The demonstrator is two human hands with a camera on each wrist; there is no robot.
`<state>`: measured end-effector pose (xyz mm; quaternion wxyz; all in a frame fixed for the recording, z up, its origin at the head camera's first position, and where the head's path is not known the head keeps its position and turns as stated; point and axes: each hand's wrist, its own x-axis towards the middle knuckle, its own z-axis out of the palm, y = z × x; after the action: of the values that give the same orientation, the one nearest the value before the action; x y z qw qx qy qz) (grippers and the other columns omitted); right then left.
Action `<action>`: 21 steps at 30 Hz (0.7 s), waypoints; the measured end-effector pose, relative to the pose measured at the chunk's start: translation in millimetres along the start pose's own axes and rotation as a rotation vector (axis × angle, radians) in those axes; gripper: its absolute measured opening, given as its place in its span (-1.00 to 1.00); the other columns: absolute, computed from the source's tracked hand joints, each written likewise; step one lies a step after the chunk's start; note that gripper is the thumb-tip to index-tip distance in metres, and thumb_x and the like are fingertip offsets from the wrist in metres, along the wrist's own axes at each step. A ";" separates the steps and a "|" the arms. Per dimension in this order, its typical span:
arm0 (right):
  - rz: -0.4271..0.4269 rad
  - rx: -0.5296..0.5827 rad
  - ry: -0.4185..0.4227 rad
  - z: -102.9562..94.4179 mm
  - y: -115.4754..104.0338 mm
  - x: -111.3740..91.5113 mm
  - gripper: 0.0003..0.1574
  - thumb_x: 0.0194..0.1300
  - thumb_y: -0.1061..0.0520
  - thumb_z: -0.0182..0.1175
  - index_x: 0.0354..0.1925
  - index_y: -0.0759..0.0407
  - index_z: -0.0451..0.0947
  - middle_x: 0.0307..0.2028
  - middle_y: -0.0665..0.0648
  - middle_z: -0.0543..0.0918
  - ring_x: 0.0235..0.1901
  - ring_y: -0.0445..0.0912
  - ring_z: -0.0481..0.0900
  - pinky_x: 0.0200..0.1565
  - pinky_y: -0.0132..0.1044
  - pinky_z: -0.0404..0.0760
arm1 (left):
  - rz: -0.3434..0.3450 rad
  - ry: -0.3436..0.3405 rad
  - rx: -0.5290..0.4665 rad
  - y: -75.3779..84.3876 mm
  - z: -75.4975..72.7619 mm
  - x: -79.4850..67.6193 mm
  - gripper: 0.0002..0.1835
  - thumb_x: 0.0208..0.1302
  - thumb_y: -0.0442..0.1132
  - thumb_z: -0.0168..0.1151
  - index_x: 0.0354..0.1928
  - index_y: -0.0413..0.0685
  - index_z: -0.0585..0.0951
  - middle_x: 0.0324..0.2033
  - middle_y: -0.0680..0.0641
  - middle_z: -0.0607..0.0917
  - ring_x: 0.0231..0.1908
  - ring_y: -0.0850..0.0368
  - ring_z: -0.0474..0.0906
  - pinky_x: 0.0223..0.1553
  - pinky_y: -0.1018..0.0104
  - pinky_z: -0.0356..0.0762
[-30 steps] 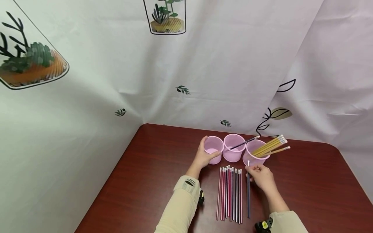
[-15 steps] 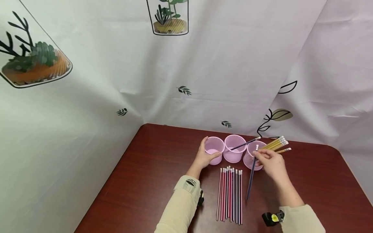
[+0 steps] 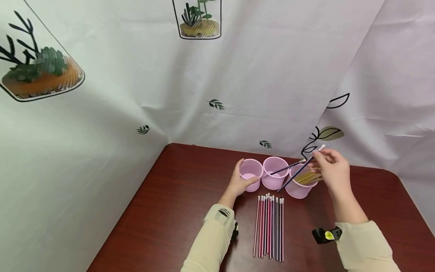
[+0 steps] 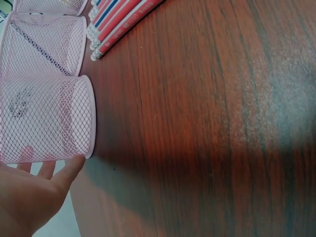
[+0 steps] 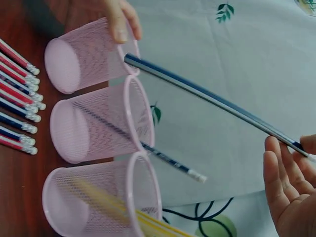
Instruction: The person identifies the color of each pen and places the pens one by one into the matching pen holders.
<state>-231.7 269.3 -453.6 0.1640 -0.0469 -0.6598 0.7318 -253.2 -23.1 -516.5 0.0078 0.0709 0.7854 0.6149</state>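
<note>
My left hand (image 3: 236, 185) holds the leftmost pink mesh pencil cup (image 3: 251, 166), thumb at the near side and fingers round the outer side. A dark blue pencil (image 3: 298, 173) is pinched near its eraser end by my right hand (image 3: 334, 172). It slants in the air, its lower end down to the left, overlapping the right pencil cup (image 3: 299, 192) in the head view. One dark patterned pencil (image 5: 170, 163) leans in the middle pencil cup (image 5: 74, 126). Several yellow pencils (image 3: 307, 177) stand in the right cup, their eraser ends hidden behind my right hand.
Several red, blue and dark striped pencils (image 3: 268, 226) lie side by side on the brown table (image 3: 170, 211), erasers toward the cups. The three cups stand in a row near the back edge. Behind hangs a pale curtain (image 3: 238, 75) printed with plants.
My right hand has lifted the blue pencil off the table, moving it up and to the right over the right cup while it tilts. My left hand stays on the left cup.
</note>
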 end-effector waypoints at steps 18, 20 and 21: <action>0.099 -0.011 0.202 64.5 -51.9 -25.0 -0.86 0.23 0.30 0.16 -0.32 0.19 0.35 -0.53 -0.06 0.58 -0.67 -0.27 0.59 -0.55 -0.45 0.56 | -0.005 0.012 0.027 -2.6 -0.3 0.8 0.00 -0.11 -0.23 0.50 0.38 -0.04 0.13 0.28 -0.09 0.29 0.19 -0.03 0.27 0.18 0.07 0.21; 0.109 -0.073 0.199 65.2 -40.9 -25.5 -0.86 0.24 0.28 0.15 -0.30 0.22 0.34 -0.55 -0.09 0.55 -0.67 -0.29 0.58 -0.55 -0.46 0.57 | -0.002 0.012 0.018 -2.9 0.2 1.1 -0.01 -0.11 -0.23 0.50 0.37 -0.03 0.13 0.28 -0.10 0.29 0.20 -0.05 0.27 0.18 0.07 0.22; 0.113 -0.104 0.199 65.6 -35.7 -25.9 -0.86 0.24 0.28 0.15 -0.29 0.24 0.34 -0.56 -0.12 0.54 -0.67 -0.30 0.58 -0.54 -0.45 0.57 | -0.002 0.013 0.016 -3.0 0.5 1.2 -0.01 -0.11 -0.23 0.50 0.37 -0.01 0.13 0.28 -0.10 0.29 0.19 -0.05 0.27 0.18 0.07 0.22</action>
<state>-219.7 201.8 -414.2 0.1847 -0.1649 -0.6737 0.6963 -254.6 -23.1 -519.4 0.0028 0.0664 0.7903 0.6091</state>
